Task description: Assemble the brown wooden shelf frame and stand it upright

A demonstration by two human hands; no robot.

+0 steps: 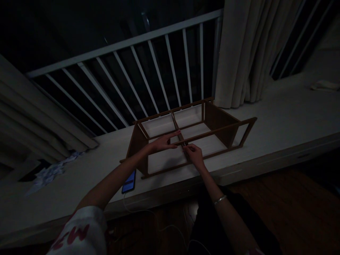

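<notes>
Our wooden shelf frame (221, 131) lies on its side along the middle of the window ledge (289, 109), its far side by the back edge, beneath the white railing (127, 46). Our left hand (162, 142) reaches over the centre crosspiece (175, 124), thumb and forefinger apart. Our right hand (193, 154) has its fingers pinched together on a small piece (184, 144) near the crosspiece's front end; we cannot tell what it is. By the ledge's front edge, left of the frame, we have a phone (129, 182).
</notes>
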